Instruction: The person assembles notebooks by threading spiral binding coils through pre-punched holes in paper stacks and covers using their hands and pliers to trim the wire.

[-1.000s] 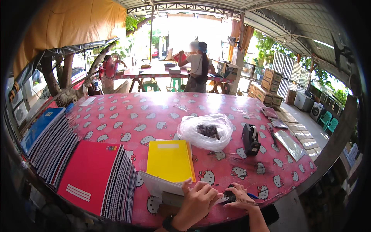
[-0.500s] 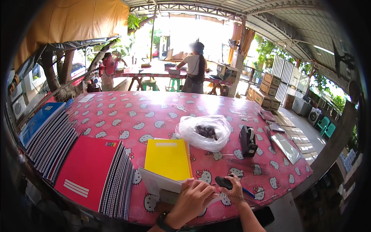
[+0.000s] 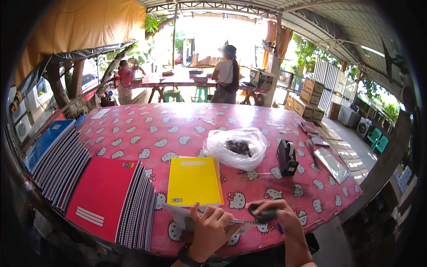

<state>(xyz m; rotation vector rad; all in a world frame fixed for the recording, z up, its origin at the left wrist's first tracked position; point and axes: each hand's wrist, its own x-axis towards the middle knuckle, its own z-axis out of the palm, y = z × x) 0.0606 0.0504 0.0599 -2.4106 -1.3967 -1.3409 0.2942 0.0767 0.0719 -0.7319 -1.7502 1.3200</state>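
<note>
My left hand (image 3: 211,229) grips a thin notebook (image 3: 183,215) on edge near the table's front. A dark wire coil runs along its edge toward the right. In my right hand (image 3: 283,214) is a rounded black hand tool (image 3: 263,216), held at the coil's right end; its exact kind is hidden by my fingers. A yellow spiral notebook (image 3: 194,182) lies flat just beyond the notebook in my hand. Past it sits a clear plastic bag (image 3: 213,149) with small dark things (image 3: 238,147) inside. A loose coil (image 3: 287,185) lies to the right.
Red spiral notebooks (image 3: 100,191) and blue-covered ones (image 3: 49,140) are piled at the left. A black tape dispenser (image 3: 288,160) stands right of the bag, with clear plastic sleeves (image 3: 331,164) farther right. Two people (image 3: 227,75) are at a far table (image 3: 184,82).
My right hand has turned over and brought the black tool onto the coil's end. The held notebook has tipped lower and shifted slightly right, and my left thumb has lifted.
</note>
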